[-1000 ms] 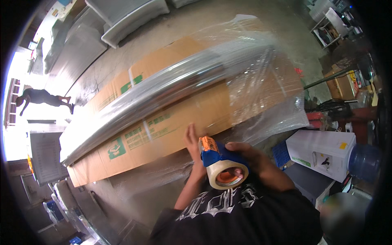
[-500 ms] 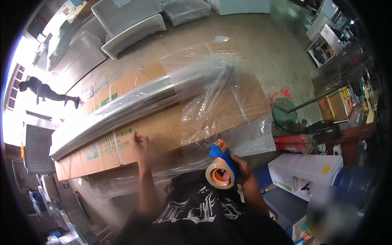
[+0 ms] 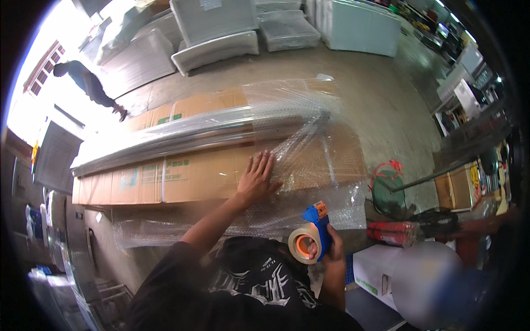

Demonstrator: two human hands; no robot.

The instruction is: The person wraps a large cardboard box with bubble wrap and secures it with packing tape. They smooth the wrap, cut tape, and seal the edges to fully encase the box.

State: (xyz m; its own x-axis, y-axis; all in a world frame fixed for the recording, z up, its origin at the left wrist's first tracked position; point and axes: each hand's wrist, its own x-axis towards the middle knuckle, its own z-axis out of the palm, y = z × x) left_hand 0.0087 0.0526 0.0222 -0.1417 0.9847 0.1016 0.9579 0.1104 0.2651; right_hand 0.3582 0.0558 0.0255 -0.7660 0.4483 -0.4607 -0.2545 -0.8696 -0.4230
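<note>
A long flat cardboard box [image 3: 182, 176] lies on the concrete floor, partly covered in clear bubble wrap [image 3: 309, 143], with a long plastic-wrapped bundle [image 3: 182, 138] on top. My left hand [image 3: 256, 177] presses flat on the box at the edge of the bubble wrap, fingers spread. My right hand [image 3: 330, 248] grips a blue tape dispenser [image 3: 312, 234] holding a roll of tan packing tape, held low near my chest, away from the box.
White flat panels and wrapped items [image 3: 215, 33] lie on the floor beyond the box. A person [image 3: 88, 85] walks at the far left in bright light. White boxes [image 3: 375, 273], a red tool [image 3: 395, 231] and a green hose coil [image 3: 386, 190] sit at my right.
My left hand has swung from beside the tape roll out onto the box and now lies flat on it. The tape dispenser has stayed low near my chest. The person at left walked on.
</note>
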